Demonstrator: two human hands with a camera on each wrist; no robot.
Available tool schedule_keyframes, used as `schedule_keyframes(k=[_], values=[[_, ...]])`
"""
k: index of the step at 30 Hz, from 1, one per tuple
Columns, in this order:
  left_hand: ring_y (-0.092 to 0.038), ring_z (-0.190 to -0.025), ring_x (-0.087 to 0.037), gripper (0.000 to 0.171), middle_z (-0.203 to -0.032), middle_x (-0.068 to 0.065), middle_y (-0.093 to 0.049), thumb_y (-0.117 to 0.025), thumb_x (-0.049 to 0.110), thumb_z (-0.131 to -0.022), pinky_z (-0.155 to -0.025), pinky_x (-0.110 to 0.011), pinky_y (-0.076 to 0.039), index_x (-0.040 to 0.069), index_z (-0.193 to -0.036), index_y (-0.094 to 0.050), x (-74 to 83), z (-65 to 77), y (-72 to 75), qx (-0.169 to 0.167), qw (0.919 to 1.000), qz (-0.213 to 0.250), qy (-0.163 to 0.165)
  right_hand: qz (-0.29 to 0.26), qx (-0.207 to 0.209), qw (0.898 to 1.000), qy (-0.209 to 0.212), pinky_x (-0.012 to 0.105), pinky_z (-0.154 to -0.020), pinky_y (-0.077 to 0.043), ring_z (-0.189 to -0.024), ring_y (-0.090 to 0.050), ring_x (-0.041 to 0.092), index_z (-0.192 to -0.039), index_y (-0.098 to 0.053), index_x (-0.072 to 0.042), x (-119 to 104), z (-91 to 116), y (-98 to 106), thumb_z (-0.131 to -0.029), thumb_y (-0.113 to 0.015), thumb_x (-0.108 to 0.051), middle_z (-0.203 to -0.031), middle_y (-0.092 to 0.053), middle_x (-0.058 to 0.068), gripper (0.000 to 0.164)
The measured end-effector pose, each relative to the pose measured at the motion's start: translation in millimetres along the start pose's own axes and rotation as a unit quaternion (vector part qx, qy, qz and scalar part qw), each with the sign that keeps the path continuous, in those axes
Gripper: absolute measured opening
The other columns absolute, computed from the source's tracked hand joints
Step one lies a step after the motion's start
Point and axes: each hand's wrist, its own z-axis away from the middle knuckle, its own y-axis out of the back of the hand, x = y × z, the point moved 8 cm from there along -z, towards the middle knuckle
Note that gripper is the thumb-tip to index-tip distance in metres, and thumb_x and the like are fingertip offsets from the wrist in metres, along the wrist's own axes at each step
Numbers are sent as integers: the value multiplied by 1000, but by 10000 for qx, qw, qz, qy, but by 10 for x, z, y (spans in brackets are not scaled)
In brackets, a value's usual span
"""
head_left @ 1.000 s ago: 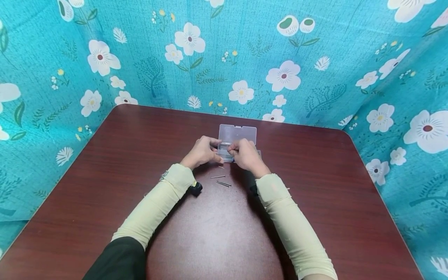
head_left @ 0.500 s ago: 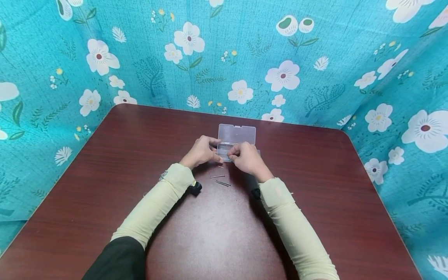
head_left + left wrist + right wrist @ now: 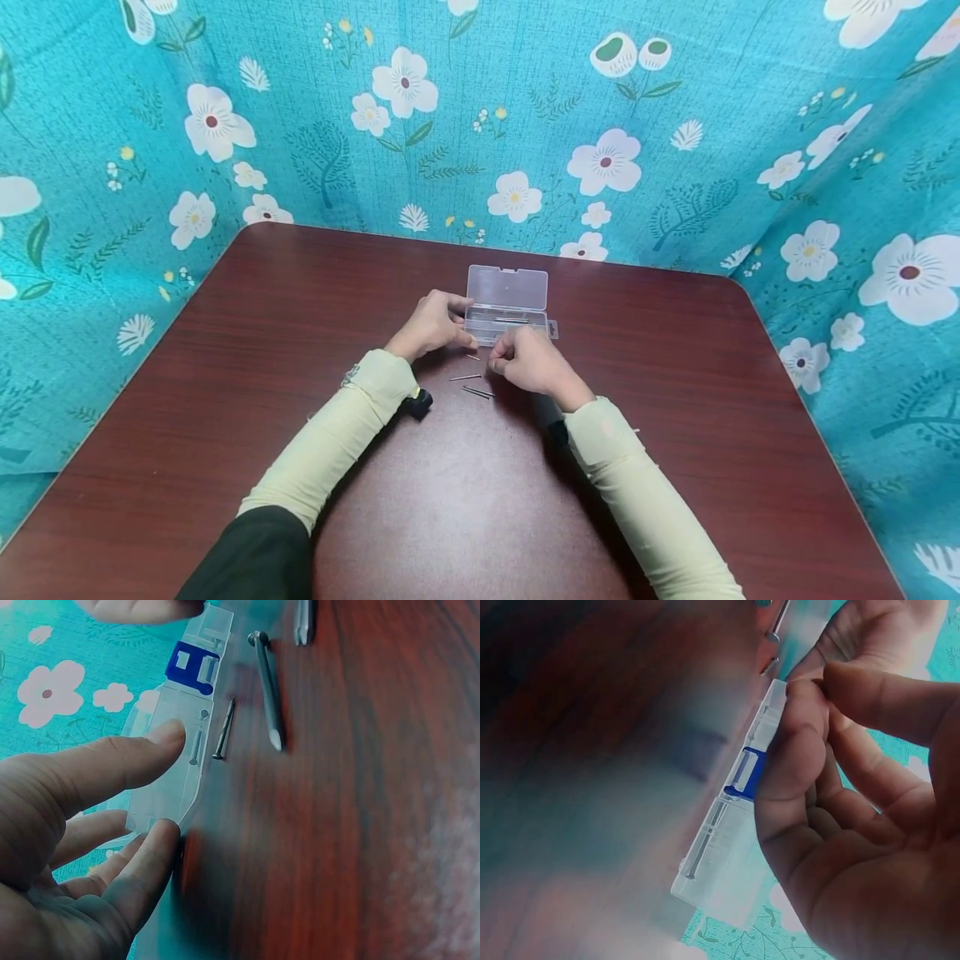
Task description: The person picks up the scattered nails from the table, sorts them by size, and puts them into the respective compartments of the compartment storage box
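Observation:
A clear plastic box stands with its lid raised; in the left wrist view a blue clasp shows on its front. My left hand grips the box's left end between thumb and fingers. Inside the box's rear compartment lie some nails. My right hand is by the front of the box, fingers curled and thumb against the index finger, with nothing visible in the pinch. Just in front are a small nail, a longer nail and a pair of nails on the table.
The dark red-brown table reaches back to a turquoise flowered cloth that hangs behind and at both sides. A black wrist camera sits under the left wrist, close to the tabletop.
My right hand has drawn back from above the box toward the loose nails, uncovering the nails in the rear compartment. My left hand keeps its grip on the box's end.

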Motion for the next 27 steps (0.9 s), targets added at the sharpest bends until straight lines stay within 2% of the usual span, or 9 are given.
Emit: schedule_keyframes(k=[7, 14, 18, 27], values=[[-62, -93, -20, 77, -115, -13, -69, -95, 2, -62, -65, -29, -53, 6, -134, -66, 2, 7, 4, 3, 9999, -86, -78, 54, -314, 9995, -61, 30, -55, -42, -54, -47, 9, -77, -78, -14, 11, 80, -87, -89, -74, -12, -62, -63, -8, 12], [-64, -94, -20, 77, -118, -13, -69, -95, 0, -61, -67, -27, -53, 4, -132, -66, 5, 7, 0, 33, 9999, -59, -87, 224, -432, 9987, 145, 29, -55, -40, -50, -44, 6, -74, -78, -15, -25, 144, -152, -87, -75, -12, -57, -58, -11, 14], [-64, -94, -20, 78, -118, -13, -68, -95, 0, -61, -69, -27, -53, 5, -132, -66, 5, 7, -1, 57, 9999, -95, -101, 329, -431, 9983, 205, 29, -59, -44, -54, -48, 6, -73, -77, -17, -46, 178, -166, -85, -77, -13, -60, -60, -13, 13], [-63, -92, -19, 78, -109, -12, -70, -96, 1, -60, -68, -28, -52, 6, -132, -67, 8, 6, 1, 73, 9999, -115, -35, 397, -539, 9978, -7, 29, -65, -49, -62, -55, 7, -73, -75, -17, -18, 203, -223, -80, -84, -15, -63, -63, -13, 11]])
